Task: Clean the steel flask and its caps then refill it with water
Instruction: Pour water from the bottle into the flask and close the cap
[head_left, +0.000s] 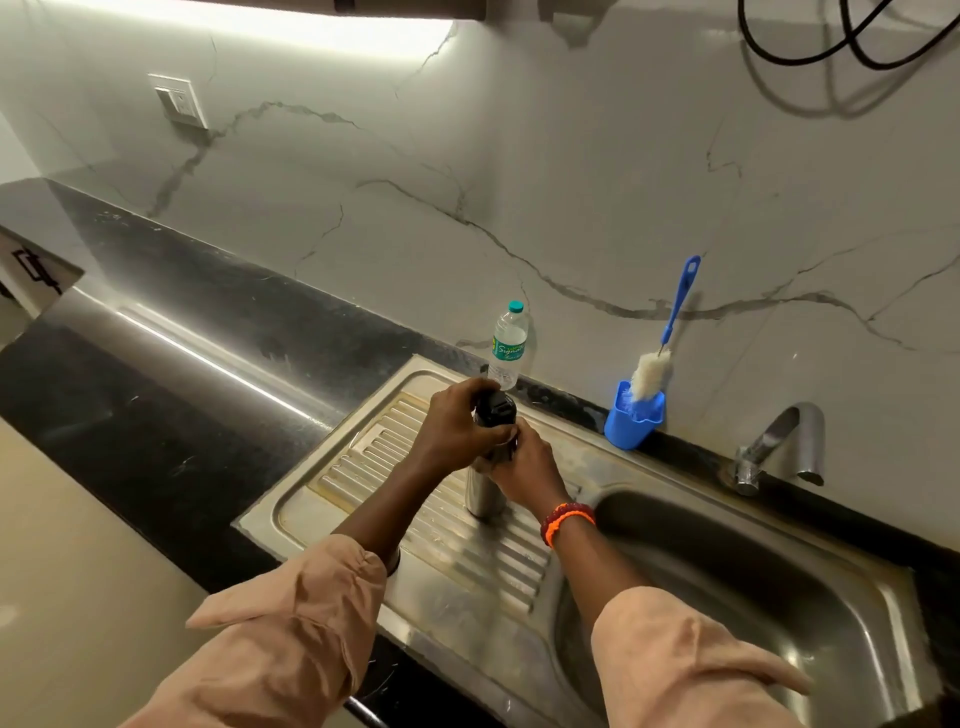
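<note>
Left hand (451, 426) gripped the black cap (496, 408), right hand (524, 460) clutched the steel flask (483, 493) at frame centre; wet ribbed drainboard (374, 452) underneath, so it could have slipped and toppled.

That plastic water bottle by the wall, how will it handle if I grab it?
The plastic water bottle looks thin-walled and clear, so it will probably flex under a firm squeeze. It stands tall and narrow on the counter edge behind the sink, so a sideways nudge could tip it. Its fill level is hard to tell.
</note>
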